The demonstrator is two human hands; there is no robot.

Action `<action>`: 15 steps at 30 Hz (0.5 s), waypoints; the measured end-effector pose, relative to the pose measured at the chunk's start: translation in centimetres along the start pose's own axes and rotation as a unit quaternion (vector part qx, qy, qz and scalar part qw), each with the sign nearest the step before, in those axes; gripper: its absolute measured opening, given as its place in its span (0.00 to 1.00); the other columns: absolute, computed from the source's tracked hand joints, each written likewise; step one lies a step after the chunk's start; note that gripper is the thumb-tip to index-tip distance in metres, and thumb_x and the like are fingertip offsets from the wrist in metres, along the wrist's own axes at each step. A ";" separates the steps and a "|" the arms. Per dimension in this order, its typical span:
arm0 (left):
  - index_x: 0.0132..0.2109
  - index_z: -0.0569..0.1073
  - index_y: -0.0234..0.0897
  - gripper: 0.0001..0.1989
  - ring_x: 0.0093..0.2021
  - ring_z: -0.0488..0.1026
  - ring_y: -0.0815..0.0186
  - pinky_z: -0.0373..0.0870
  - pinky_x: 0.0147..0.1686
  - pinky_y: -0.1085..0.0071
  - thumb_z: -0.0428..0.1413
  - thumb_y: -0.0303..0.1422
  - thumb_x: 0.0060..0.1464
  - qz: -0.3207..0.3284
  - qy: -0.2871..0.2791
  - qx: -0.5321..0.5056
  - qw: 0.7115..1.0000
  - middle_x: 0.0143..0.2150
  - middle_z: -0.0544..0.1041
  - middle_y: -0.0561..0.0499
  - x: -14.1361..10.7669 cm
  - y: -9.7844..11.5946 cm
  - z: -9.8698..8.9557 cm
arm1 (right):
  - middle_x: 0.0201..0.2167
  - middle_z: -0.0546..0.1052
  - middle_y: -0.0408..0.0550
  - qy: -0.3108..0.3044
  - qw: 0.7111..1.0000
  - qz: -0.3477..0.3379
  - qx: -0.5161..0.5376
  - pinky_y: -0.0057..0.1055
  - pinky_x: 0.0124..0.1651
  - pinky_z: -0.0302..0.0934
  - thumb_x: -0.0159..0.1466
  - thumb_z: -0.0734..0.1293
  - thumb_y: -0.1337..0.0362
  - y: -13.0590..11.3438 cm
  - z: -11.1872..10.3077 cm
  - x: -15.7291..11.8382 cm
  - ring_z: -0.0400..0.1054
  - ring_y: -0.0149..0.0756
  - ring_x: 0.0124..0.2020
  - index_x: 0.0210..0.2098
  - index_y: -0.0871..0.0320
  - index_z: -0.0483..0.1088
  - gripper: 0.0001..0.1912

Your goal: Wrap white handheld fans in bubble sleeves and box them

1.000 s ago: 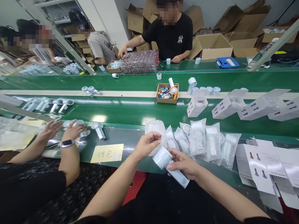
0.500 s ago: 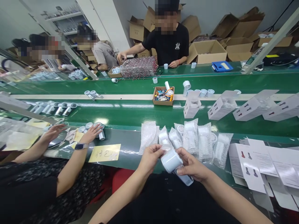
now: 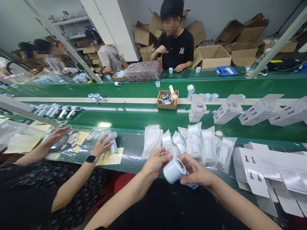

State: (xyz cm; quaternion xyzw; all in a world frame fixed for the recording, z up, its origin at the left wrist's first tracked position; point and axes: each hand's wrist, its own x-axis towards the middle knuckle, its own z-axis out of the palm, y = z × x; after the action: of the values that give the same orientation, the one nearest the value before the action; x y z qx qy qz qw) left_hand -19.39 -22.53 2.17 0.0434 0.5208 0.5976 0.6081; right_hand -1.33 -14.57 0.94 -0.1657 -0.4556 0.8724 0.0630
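Note:
My right hand (image 3: 198,171) grips a light-blue handheld device (image 3: 173,172) with a round barrel head and a handle, tilted so its ringed end faces up and right. The handle is partly hidden under my fingers. Beside the rim, my left hand (image 3: 158,161) has thumb and fingers pinched together on what looks like a thin clear plastic piece (image 3: 173,149); its outline is hard to make out. Just beyond my hands, several bubble-wrap bags (image 3: 193,140) lie on the bench with similar devices inside. A flat bubble-wrap bag (image 3: 151,140) rests to their left.
White printed cartons (image 3: 254,169) are stacked at right; open white boxes (image 3: 197,111) stand on the green belt (image 3: 134,118). A small parts box (image 3: 167,107) sits beyond. At left, a co-worker's hand (image 3: 103,146) touches a device over a yellow paper (image 3: 120,155). Another person (image 3: 177,48) sits opposite.
The device has turned in my right hand, bringing its ringed end into view. My left hand has shifted slightly along the rim. The co-worker's hand at left moved right with a device.

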 end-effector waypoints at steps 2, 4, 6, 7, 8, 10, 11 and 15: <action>0.30 0.71 0.33 0.18 0.22 0.67 0.75 0.62 0.25 0.78 0.71 0.29 0.31 0.061 0.017 0.006 0.998 0.23 0.72 0.56 -0.2 0.7 -0.4 | 0.36 0.69 0.40 0.027 0.999 -0.018 0.024 0.26 0.35 0.55 0.46 0.78 0.65 0.0 -0.2 -0.1 0.63 0.31 0.36 0.38 0.53 0.64 0.24; 0.30 0.73 0.32 0.17 0.22 0.66 0.76 0.61 0.25 0.78 0.71 0.32 0.32 0.070 0.018 0.019 0.997 0.23 0.72 0.56 -0.3 1.3 -0.4 | 0.33 0.69 0.39 0.046 0.998 -0.028 0.033 0.25 0.33 0.54 0.46 0.78 0.65 -0.1 -0.3 0.0 0.62 0.30 0.33 0.37 0.54 0.63 0.24; 0.32 0.74 0.32 0.18 0.25 0.68 0.72 0.63 0.27 0.76 0.70 0.36 0.35 0.015 -0.017 0.038 0.999 0.26 0.74 0.52 -0.3 1.3 -0.1 | 0.32 0.69 0.38 0.040 0.999 -0.022 0.026 0.25 0.33 0.54 0.46 0.78 0.66 -0.1 -0.2 0.2 0.61 0.29 0.32 0.36 0.54 0.63 0.23; 0.33 0.75 0.32 0.19 0.26 0.69 0.70 0.64 0.28 0.74 0.69 0.39 0.37 -0.015 -0.033 0.047 0.998 0.27 0.74 0.51 -0.3 1.1 0.1 | 0.32 0.69 0.38 0.036 0.999 -0.017 0.022 0.24 0.33 0.55 0.46 0.78 0.67 -0.1 0.0 0.3 0.62 0.29 0.33 0.35 0.54 0.62 0.24; 0.33 0.75 0.32 0.19 0.26 0.69 0.69 0.64 0.28 0.73 0.68 0.40 0.38 -0.026 -0.037 0.056 0.997 0.27 0.74 0.50 -0.3 0.8 0.3 | 0.33 0.69 0.38 0.037 0.999 -0.011 0.022 0.24 0.33 0.56 0.45 0.78 0.68 -0.1 0.1 0.5 0.62 0.30 0.34 0.35 0.54 0.62 0.25; 0.30 0.74 0.33 0.16 0.24 0.67 0.70 0.63 0.27 0.72 0.66 0.41 0.40 0.026 -0.004 0.096 0.995 0.24 0.73 0.52 -0.3 0.3 0.4 | 0.37 0.70 0.39 0.065 0.998 0.004 0.025 0.25 0.35 0.59 0.45 0.78 0.69 -0.3 0.4 0.6 0.64 0.31 0.37 0.39 0.52 0.62 0.27; 0.29 0.74 0.33 0.14 0.24 0.67 0.69 0.63 0.28 0.72 0.65 0.40 0.42 0.084 0.020 0.139 0.987 0.24 0.73 0.52 -0.4 0.2 0.4 | 0.39 0.71 0.40 0.087 0.996 0.015 0.027 0.26 0.37 0.60 0.45 0.77 0.68 -0.4 0.6 0.6 0.65 0.32 0.38 0.41 0.52 0.62 0.29; 0.31 0.77 0.37 0.06 0.33 0.70 0.64 0.64 0.36 0.69 0.59 0.35 0.51 0.315 0.029 0.382 0.868 0.29 0.76 0.49 -1.1 0.8 0.0 | 0.45 0.71 0.45 0.141 0.985 0.087 0.038 0.31 0.35 0.66 0.48 0.76 0.64 -1.4 1.5 0.5 0.66 0.35 0.38 0.48 0.51 0.64 0.30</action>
State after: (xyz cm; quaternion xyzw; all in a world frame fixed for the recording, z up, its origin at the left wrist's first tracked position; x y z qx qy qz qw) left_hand -19.65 -23.22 3.34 0.4172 0.6842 0.5128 0.3080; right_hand -2.38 -14.82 2.75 -0.3234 -0.3921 0.8593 0.0564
